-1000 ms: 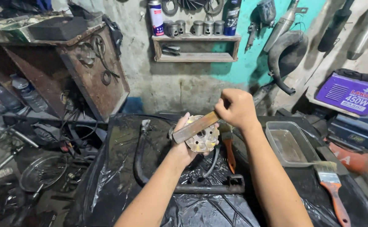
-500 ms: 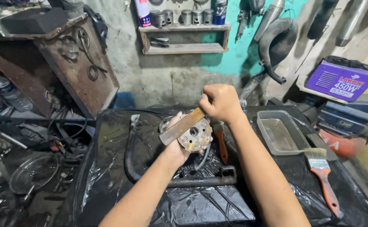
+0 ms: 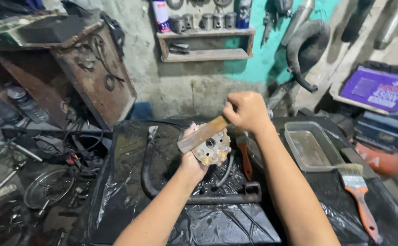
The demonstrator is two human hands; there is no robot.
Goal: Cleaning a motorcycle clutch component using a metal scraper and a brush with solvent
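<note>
Metal disc [image 3: 211, 148] stays clamped in left hand [image 3: 194, 159]; right hand [image 3: 249, 111] still grips scraper [image 3: 203, 134].

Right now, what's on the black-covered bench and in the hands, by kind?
Round metal part, in left hand: 1
Flat scraper, in right hand: 1
Paintbrush: 1
Clear tray: 1
Orange-handled tool: 1
Metal bar: 1
Total: 6

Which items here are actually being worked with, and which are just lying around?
In use: round metal part in left hand; flat metal bar in right hand.

Lying about: clear tray, paintbrush, orange-handled tool, shelf.
</note>
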